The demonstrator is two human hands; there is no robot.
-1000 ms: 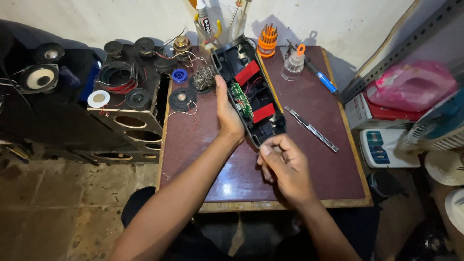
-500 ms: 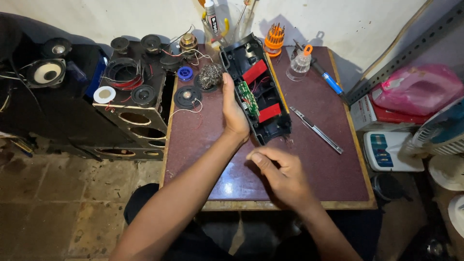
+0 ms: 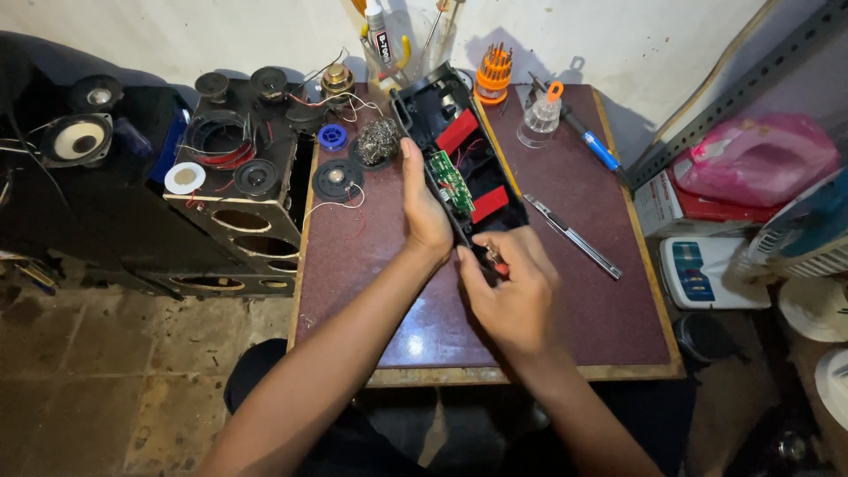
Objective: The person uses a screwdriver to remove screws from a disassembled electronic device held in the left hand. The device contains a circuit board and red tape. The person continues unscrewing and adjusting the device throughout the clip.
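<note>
— What's the left hand [image 3: 424, 216] doing?

— It lies flat along the left edge of the opened black casing [image 3: 459, 159], fingers stretched up its side, thumb and palm pressed against it. It is open rather than curled, bracing the casing, much as it was half a second ago.

— And the casing itself?

— It sits aslant on the maroon bench [image 3: 601, 291], far end toward the wall, near end at the hands. Inside I see a green circuit board [image 3: 452, 182] between two red blocks [image 3: 488, 204].

— The right hand [image 3: 512, 287]?

— That is what has changed. A moment ago it hung a little short of the casing, over bare bench. Now it has come up to the near end, fingers curled tight around a small tool with a red handle [image 3: 500, 265]; the tip is hidden, so I cannot tell what it touches.

— Anything else shifted?

— Not that I can see. The slim metal tool [image 3: 572, 236] lies on the bench to the right, well apart from the hands. The orange rack of screwdriver bits [image 3: 493, 75] and the small clear bottle [image 3: 540, 122] stand near the wall. The wad of steel wool [image 3: 380, 140] and the loose speaker [image 3: 337, 179] sit left of the casing, beside the black speaker cabinet [image 3: 238, 203].
</note>
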